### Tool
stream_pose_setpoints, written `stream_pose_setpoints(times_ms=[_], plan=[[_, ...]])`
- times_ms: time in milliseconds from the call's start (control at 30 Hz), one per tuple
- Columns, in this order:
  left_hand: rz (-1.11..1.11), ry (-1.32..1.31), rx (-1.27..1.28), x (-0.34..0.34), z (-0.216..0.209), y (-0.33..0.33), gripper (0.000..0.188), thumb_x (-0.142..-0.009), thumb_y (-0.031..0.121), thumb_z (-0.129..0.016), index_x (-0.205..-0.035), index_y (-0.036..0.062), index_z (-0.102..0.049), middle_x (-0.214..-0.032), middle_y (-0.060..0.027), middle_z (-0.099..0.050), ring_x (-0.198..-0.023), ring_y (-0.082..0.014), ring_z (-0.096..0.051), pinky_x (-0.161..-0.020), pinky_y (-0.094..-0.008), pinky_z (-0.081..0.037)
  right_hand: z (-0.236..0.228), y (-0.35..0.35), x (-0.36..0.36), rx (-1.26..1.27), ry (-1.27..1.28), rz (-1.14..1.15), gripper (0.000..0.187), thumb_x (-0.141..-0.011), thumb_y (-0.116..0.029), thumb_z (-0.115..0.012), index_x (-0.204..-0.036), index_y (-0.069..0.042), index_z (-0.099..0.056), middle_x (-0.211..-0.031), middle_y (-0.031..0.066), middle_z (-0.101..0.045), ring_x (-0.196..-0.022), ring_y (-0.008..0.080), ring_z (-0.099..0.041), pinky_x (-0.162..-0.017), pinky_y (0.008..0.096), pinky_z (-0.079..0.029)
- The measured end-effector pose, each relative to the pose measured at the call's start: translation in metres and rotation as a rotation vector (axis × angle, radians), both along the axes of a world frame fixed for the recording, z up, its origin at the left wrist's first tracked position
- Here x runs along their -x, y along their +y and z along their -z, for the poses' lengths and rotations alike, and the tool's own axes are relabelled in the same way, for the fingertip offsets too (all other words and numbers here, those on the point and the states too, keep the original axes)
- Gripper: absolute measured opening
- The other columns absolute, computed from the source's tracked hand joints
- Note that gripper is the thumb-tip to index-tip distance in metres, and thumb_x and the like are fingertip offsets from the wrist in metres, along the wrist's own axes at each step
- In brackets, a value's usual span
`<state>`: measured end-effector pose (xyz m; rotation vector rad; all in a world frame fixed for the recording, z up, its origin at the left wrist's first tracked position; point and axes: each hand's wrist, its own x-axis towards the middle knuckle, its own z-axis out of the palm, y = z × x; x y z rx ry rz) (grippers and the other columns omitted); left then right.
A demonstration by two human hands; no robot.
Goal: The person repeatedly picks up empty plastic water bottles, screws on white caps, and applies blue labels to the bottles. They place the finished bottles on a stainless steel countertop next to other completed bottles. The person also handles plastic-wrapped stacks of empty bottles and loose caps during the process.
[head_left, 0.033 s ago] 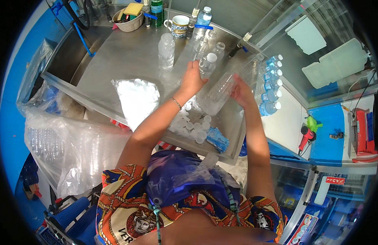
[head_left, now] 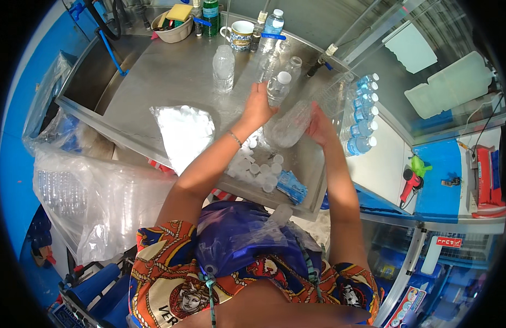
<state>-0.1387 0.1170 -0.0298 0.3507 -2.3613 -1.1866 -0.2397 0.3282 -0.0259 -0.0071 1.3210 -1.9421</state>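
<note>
My left hand (head_left: 257,106) is closed around a clear bottle with a white cap (head_left: 278,92), which stands upright on the steel counter (head_left: 149,82). The fingers of my right hand (head_left: 322,128) curl round the side of a tilted clear plastic bottle (head_left: 290,128), just right of the capped one. Several loose white caps (head_left: 265,174) lie nearer to me, beside a blue packet (head_left: 291,187). To the left of my left forearm is an open plastic bag of white caps (head_left: 182,131). Farther back stands an uncapped clear bottle (head_left: 223,71).
Several filled bottles (head_left: 365,113) line the white ledge on the right. Blue-handled taps (head_left: 274,36), a mug (head_left: 242,38) and a basket with sponges (head_left: 174,34) are at the back. A plastic sack of bottles (head_left: 94,202) is at left; a red heat gun (head_left: 410,180) lies far right.
My right hand has shifted slightly to the left, and the clear bottle in it has changed its tilt. My left hand keeps its grip on the capped bottle.
</note>
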Motion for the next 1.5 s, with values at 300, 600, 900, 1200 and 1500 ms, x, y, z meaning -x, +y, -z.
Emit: stream_pose_setpoints(times_ms=[300, 600, 900, 1200, 1500], plan=[[-0.503, 0.096, 0.114, -0.002, -0.002, -0.118, 0.072, -0.065, 0.01, -0.078, -0.126, -0.0006, -0.043, -0.117, -0.0221, -0.051, -0.112, -0.0389, -0.05, -0.094, -0.0432, -0.044, -0.015, 0.007, -0.022, 0.264, -0.116, -0.05, 0.052, -0.091, -0.04, -0.062, -0.125, -0.002, -0.053, -0.112, 0.0153, -0.065, -0.103, 0.0322, -0.063, -0.088, 0.0425, -0.054], [-0.234, 0.072, -0.062, 0.016, 0.006, -0.131, 0.084, -0.065, 0.02, -0.085, -0.13, -0.0015, -0.036, -0.114, -0.0295, -0.058, -0.104, -0.0428, -0.06, -0.089, -0.045, -0.048, -0.03, -0.027, -0.026, -0.828, 1.358, 0.368, 0.069, -0.074, -0.029, -0.081, -0.126, 0.003, -0.049, -0.099, 0.0153, -0.067, -0.068, 0.0216, -0.061, -0.063, 0.0325, -0.05], [-0.242, -0.085, 0.009, 0.006, -0.002, -0.138, 0.076, -0.066, 0.023, -0.083, -0.123, -0.0012, -0.038, -0.104, -0.0276, -0.063, -0.097, -0.0425, -0.063, -0.084, -0.0446, -0.05, -0.003, -0.051, -0.077, -0.899, 1.435, 0.47, 0.04, -0.078, -0.016, -0.073, -0.112, -0.004, -0.057, -0.093, 0.0131, -0.058, -0.083, 0.0276, -0.057, -0.08, 0.0389, -0.046], [-0.181, -0.148, -0.086, -0.014, -0.014, -0.151, 0.074, -0.067, 0.018, -0.082, -0.125, -0.0009, -0.039, -0.098, -0.0237, -0.065, -0.09, -0.0367, -0.066, -0.079, -0.0399, -0.052, 0.059, -0.069, -0.137, -0.761, 1.39, -0.397, 0.017, -0.077, -0.015, -0.07, -0.09, -0.006, -0.062, -0.087, 0.013, -0.056, -0.082, 0.0316, -0.058, -0.072, 0.0417, -0.046], [-0.245, -0.003, -0.149, -0.066, -0.001, -0.199, 0.072, -0.068, 0.013, -0.082, -0.126, 0.0021, -0.041, -0.105, -0.0198, -0.065, -0.099, -0.0344, -0.065, -0.084, -0.0384, -0.05, -0.004, -0.083, -0.118, -1.023, 1.211, -0.917, 0.024, -0.072, -0.026, -0.077, -0.073, -0.007, -0.063, -0.081, 0.0115, -0.059, -0.083, 0.0296, -0.059, -0.073, 0.0407, -0.046]])
